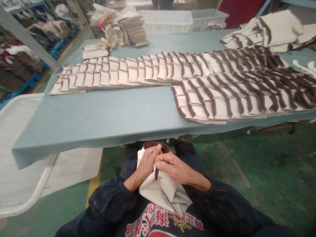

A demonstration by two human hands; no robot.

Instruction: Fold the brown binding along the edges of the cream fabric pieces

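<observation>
A cream fabric piece [163, 194] with dark brown edging hangs over my lap, its lower part spread on the apron. My left hand [149, 163] pinches its upper edge, fingers closed. From the right, my right hand [175, 168] meets it, with thumb and forefinger also closed on the fabric. The two hands touch or nearly touch, and the fingertips partly hide the spot they grip. Just beyond them shows a curved reddish-brown rim [156, 144]; I cannot tell whether it belongs to the same piece.
Before me stands a table with a blue-green cover [118, 115]. Overlapping rows of cream pieces with brown edging [222, 98] lie across it. Stacked fabric [133, 28] and white plastic bins [165, 21] are at the back. A white cart [22, 184] stands at the left.
</observation>
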